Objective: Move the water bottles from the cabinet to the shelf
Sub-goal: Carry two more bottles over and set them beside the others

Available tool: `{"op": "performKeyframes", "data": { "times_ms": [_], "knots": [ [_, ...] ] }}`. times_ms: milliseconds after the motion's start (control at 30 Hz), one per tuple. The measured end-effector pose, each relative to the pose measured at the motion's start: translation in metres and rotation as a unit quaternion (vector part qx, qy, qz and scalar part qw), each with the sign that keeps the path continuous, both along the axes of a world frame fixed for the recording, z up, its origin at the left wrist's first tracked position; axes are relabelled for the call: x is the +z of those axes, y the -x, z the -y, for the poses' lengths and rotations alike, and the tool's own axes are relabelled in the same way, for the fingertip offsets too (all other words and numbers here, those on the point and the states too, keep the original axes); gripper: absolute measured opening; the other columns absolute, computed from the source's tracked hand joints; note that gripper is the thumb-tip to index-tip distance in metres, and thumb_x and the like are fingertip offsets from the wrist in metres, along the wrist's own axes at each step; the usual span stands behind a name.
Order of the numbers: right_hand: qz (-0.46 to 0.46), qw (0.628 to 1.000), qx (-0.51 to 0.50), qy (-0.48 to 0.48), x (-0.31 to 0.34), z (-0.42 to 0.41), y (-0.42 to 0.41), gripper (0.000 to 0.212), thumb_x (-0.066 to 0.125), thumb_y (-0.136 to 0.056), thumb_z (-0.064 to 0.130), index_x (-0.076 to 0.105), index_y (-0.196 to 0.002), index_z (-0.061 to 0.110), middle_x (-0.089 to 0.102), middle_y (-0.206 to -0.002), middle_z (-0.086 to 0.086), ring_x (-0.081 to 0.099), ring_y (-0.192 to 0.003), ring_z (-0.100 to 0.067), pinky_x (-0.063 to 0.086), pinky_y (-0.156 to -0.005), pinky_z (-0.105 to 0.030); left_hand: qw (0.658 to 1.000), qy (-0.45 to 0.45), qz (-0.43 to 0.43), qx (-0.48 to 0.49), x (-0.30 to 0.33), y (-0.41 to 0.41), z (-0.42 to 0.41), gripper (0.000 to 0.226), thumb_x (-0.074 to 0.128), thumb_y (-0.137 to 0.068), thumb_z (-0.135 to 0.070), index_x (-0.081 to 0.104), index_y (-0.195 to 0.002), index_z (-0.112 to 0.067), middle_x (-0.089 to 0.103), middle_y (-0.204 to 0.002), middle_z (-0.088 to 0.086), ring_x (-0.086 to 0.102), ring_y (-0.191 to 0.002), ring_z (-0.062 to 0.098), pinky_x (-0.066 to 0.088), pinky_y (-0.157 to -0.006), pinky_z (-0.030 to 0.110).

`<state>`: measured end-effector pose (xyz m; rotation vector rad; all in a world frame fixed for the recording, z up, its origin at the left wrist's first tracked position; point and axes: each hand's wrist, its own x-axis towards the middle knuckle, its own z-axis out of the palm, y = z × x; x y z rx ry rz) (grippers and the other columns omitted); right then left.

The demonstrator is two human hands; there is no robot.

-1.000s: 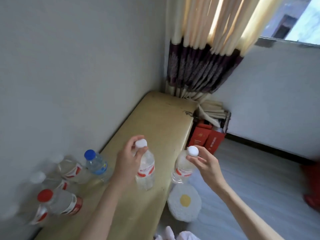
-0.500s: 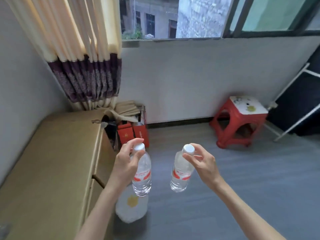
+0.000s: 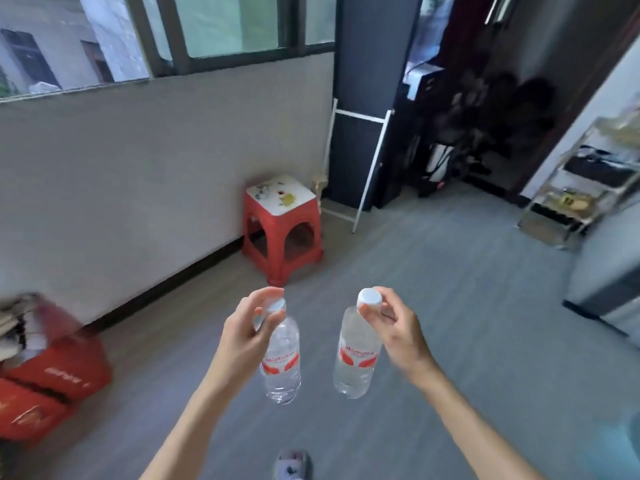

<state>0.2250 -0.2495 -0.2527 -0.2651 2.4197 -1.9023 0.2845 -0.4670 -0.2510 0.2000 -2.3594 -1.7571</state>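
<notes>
Bottles hang over the grey floor point(image 3: 450, 341) in the head view, one in each hand, both clear with white caps and red-and-white labels. The left hand point(image 3: 242, 336) pinches the left bottle point(image 3: 282, 362) at its neck and cap, thumb and fingers curled around the top, so the grip is closed on it and the body dangles upright below. The right hand point(image 3: 398, 327) pinches the right bottle point(image 3: 356, 358) by its cap between thumb and fingertips, the other fingers loosely curled behind; this bottle tilts slightly, its base swung toward the left one. The two bottles are near each other but apart, and neither touches the floor.

Behind them, against the grey wall, stands a red plastic stool point(image 3: 282, 233) with a white patterned top. At the left edge of the view lies a red bag point(image 3: 52, 379) beside a blurred stack of papers. A window point(image 3: 225, 26) runs along the top of the wall. A dark tall panel with a white frame point(image 3: 363, 126) stands in the corner right of the stool. A metal shelf rack point(image 3: 585, 188) stands at the far right, with dark and yellowish items on its tiers, too blurred to name. A slipper point(image 3: 292, 464) shows at the bottom edge, on the floor between the forearms.
</notes>
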Motion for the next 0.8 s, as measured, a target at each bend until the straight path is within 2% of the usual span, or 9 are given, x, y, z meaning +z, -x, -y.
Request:
{"op": "performKeyframes", "data": {
  "times_ms": [100,167,233,300,400,467,600,800],
  "knots": [
    [0.006,0.998,-0.058,-0.005,-0.001,-0.047,0.039,0.022,0.064,-0.070,0.043,0.059,-0.087,0.031,0.065,-0.089,0.005,0.059,-0.090,-0.018,0.046,-0.082,-0.028,0.998,0.009,0.002,-0.062,-0.006,0.069,-0.043,0.022,0.060,-0.086,-0.015,0.059,-0.102,-0.031,0.063,-0.104,-0.003,0.060,-0.098,0.018,0.043,-0.084,0.027],
    [0.008,0.995,-0.094,-0.007,-0.003,-0.074,0.070,0.024,0.064,-0.067,0.044,0.059,-0.087,0.031,0.065,-0.091,0.006,0.060,-0.095,-0.019,0.046,-0.086,-0.027,0.995,0.014,0.007,-0.102,-0.009,0.119,-0.069,0.019,0.062,-0.085,-0.024,0.059,-0.102,-0.032,0.063,-0.103,-0.008,0.060,-0.096,0.018,0.044,-0.081,0.023],
    [0.015,0.991,-0.135,0.003,-0.005,-0.099,0.103,0.027,0.065,-0.067,0.044,0.060,-0.090,0.029,0.066,-0.095,0.004,0.060,-0.099,-0.020,0.046,-0.090,-0.029,0.988,0.019,0.008,-0.151,-0.012,0.170,-0.095,0.022,0.059,-0.079,-0.035,0.059,-0.101,-0.035,0.063,-0.101,-0.007,0.061,-0.096,0.020,0.046,-0.081,0.028],
    [0.025,0.986,-0.167,0.015,-0.004,-0.121,0.133,0.025,0.066,-0.072,0.037,0.060,-0.093,0.025,0.066,-0.098,0.002,0.060,-0.100,-0.018,0.045,-0.091,-0.028,0.981,0.028,0.008,-0.194,-0.013,0.215,-0.119,0.024,0.057,-0.076,-0.038,0.058,-0.100,-0.036,0.063,-0.099,-0.006,0.060,-0.096,0.021,0.048,-0.085,0.037],
    [0.038,0.973,-0.227,0.027,0.001,-0.156,0.180,0.018,0.066,-0.080,0.021,0.060,-0.097,0.018,0.065,-0.097,0.001,0.061,-0.094,-0.013,0.046,-0.084,-0.016,0.968,0.033,0.008,-0.249,-0.010,0.286,-0.161,0.022,0.058,-0.076,-0.038,0.057,-0.098,-0.040,0.063,-0.100,-0.007,0.060,-0.099,0.020,0.048,-0.088,0.045],
    [0.035,0.965,-0.257,0.040,0.005,-0.181,0.210,0.017,0.065,-0.081,0.016,0.061,-0.097,0.014,0.065,-0.094,0.001,0.061,-0.087,-0.005,0.046,-0.077,-0.009,0.958,0.038,0.008,-0.284,-0.007,0.333,-0.190,0.022,0.057,-0.077,-0.039,0.057,-0.099,-0.041,0.063,-0.100,-0.007,0.061,-0.099,0.020,0.048,-0.089,0.046],
    [0.033,0.951,-0.305,0.044,0.006,-0.231,0.260,0.013,0.065,-0.081,0.015,0.061,-0.092,0.016,0.066,-0.091,0.004,0.061,-0.080,0.007,0.045,-0.074,-0.008,0.938,0.047,0.002,-0.342,-0.002,0.408,-0.251,0.022,0.056,-0.078,-0.040,0.057,-0.100,-0.041,0.063,-0.105,-0.007,0.060,-0.101,0.017,0.048,-0.090,0.043],
    [0.039,0.925,-0.377,0.029,-0.009,-0.319,0.345,0.023,0.068,-0.079,0.020,0.062,-0.099,0.011,0.067,-0.099,-0.004,0.062,-0.094,-0.010,0.048,-0.082,-0.014,0.920,0.056,0.003,-0.387,-0.004,0.514,-0.346,0.027,0.055,-0.077,-0.040,0.060,-0.103,-0.032,0.063,-0.106,-0.005,0.060,-0.100,0.016,0.047,-0.092,0.038]
  ]
}}
